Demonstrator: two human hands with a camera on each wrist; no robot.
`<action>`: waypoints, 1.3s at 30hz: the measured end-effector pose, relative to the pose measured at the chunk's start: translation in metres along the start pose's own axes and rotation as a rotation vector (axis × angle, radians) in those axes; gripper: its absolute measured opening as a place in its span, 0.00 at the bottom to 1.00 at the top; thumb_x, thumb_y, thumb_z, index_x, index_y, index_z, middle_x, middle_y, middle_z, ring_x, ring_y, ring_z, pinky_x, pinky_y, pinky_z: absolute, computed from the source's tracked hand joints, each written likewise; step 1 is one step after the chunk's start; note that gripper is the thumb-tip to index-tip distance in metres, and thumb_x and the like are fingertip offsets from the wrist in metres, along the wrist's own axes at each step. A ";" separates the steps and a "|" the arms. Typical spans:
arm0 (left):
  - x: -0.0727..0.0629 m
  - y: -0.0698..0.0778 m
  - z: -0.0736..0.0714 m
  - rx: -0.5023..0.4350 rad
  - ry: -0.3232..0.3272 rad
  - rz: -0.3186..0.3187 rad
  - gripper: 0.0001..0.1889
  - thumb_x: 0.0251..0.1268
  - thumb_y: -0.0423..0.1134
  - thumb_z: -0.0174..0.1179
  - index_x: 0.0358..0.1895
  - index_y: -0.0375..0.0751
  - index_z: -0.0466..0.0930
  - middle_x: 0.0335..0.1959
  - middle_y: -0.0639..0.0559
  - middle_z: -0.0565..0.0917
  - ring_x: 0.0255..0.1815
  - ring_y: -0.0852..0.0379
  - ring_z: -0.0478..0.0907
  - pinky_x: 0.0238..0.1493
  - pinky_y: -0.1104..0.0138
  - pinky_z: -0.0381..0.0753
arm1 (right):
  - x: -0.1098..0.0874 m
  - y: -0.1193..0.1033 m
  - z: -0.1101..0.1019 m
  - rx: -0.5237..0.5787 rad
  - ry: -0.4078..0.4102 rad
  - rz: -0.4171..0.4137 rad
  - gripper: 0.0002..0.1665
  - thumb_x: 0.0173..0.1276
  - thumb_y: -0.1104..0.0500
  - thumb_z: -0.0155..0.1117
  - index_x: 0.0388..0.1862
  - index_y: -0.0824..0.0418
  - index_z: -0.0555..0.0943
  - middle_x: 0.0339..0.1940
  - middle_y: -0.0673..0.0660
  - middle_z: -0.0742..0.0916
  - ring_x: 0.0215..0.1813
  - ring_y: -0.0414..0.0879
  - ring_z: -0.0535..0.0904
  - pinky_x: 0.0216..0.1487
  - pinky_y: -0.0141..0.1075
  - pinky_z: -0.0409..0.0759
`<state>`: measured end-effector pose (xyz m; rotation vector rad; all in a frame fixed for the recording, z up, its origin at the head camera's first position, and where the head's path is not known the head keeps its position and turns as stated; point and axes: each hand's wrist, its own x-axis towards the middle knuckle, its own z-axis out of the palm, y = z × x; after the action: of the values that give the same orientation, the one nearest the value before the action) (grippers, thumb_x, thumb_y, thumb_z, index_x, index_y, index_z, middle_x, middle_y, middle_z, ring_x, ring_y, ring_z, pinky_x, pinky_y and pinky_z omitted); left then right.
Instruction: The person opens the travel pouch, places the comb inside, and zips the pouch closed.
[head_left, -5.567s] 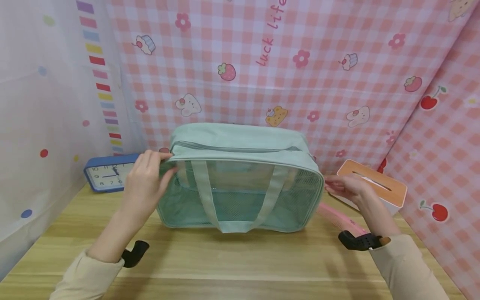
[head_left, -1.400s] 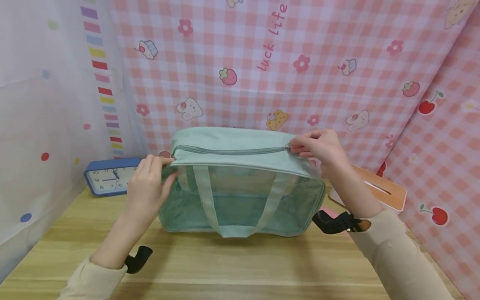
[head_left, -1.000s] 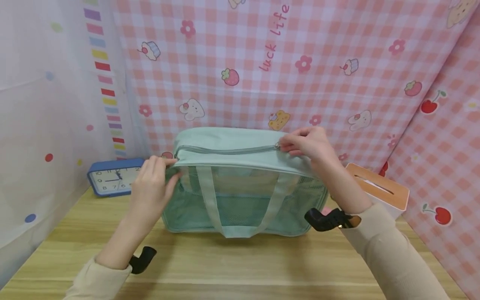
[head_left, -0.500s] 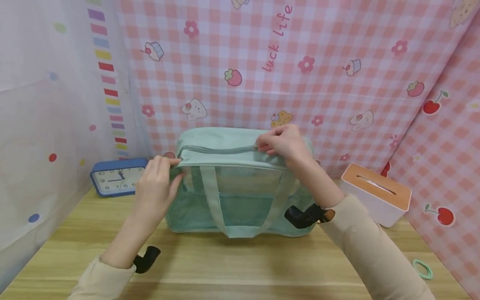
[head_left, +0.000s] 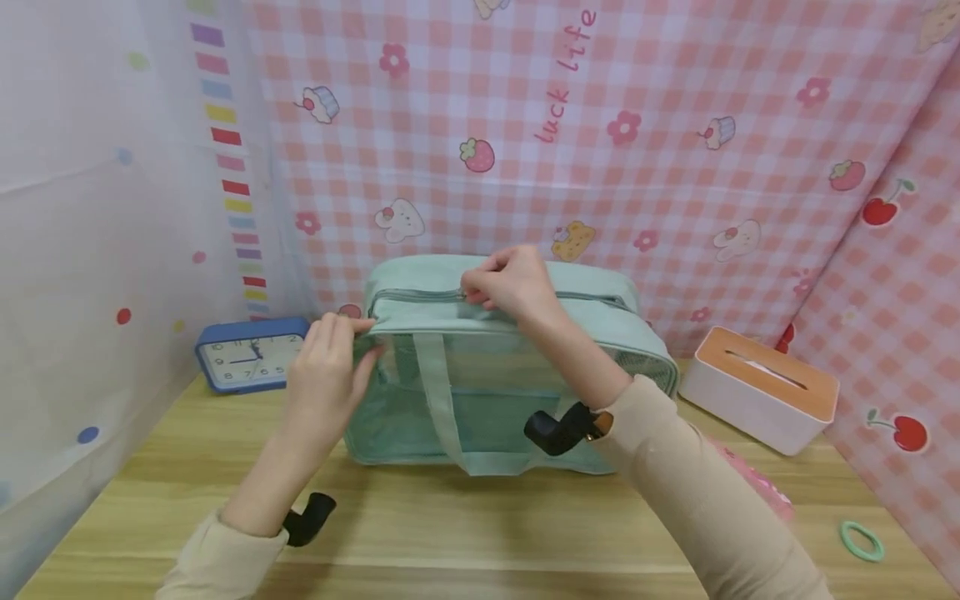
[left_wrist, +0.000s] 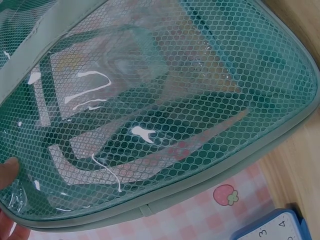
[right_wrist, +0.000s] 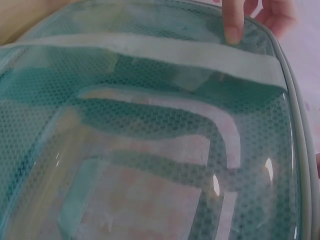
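Observation:
A mint-green bag (head_left: 480, 425) with clear mesh-patterned front and a strap handle stands upright on the table. My left hand (head_left: 326, 358) holds its upper left corner, thumb on the clear front and fingers over the top edge; that thumb (right_wrist: 233, 25) also shows in the right wrist view. On top of the bag, my right hand (head_left: 517, 287) pinches the zipper pull at about the middle of the zipper (head_left: 420, 295). Zipper track shows on both sides of that hand. In the left wrist view, the bag's clear panel (left_wrist: 200, 120) fills most of the picture.
A blue alarm clock (head_left: 251, 358) stands left of the bag. To the right are a white tissue box (head_left: 750, 400) with an orange lid, a pink comb (head_left: 757, 483) partly behind the sleeve, and a green ring (head_left: 862, 542). A pink checked cloth (head_left: 525, 167) hangs behind.
My right hand has gone from the bag's right side up to the zipper pull, then drawn it leftward to mid-top. My left hand has kept its hold on the corner.

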<state>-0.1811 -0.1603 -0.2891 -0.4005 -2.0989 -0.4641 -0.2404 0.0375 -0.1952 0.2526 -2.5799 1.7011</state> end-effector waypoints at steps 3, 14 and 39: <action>0.000 0.000 0.001 -0.001 0.003 -0.003 0.17 0.47 0.32 0.68 0.40 0.30 0.74 0.32 0.41 0.77 0.35 0.45 0.75 0.35 0.58 0.80 | 0.001 -0.002 0.007 -0.014 -0.004 -0.004 0.06 0.55 0.63 0.62 0.27 0.65 0.84 0.24 0.58 0.87 0.27 0.45 0.83 0.29 0.34 0.83; -0.001 -0.001 0.001 -0.003 0.026 0.000 0.16 0.47 0.31 0.68 0.39 0.29 0.74 0.32 0.41 0.77 0.35 0.45 0.75 0.34 0.58 0.80 | 0.005 -0.009 0.025 -0.009 -0.025 0.000 0.05 0.53 0.65 0.61 0.24 0.65 0.83 0.23 0.57 0.87 0.25 0.44 0.83 0.27 0.31 0.82; -0.001 -0.001 0.000 0.004 0.025 0.020 0.17 0.47 0.32 0.68 0.39 0.29 0.74 0.31 0.41 0.76 0.34 0.45 0.74 0.33 0.60 0.79 | 0.009 -0.030 0.071 -0.120 -0.116 -0.091 0.09 0.56 0.60 0.62 0.22 0.64 0.85 0.21 0.57 0.87 0.17 0.42 0.78 0.17 0.26 0.72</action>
<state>-0.1813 -0.1611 -0.2903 -0.4108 -2.0691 -0.4503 -0.2404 -0.0398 -0.1951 0.4681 -2.6933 1.5394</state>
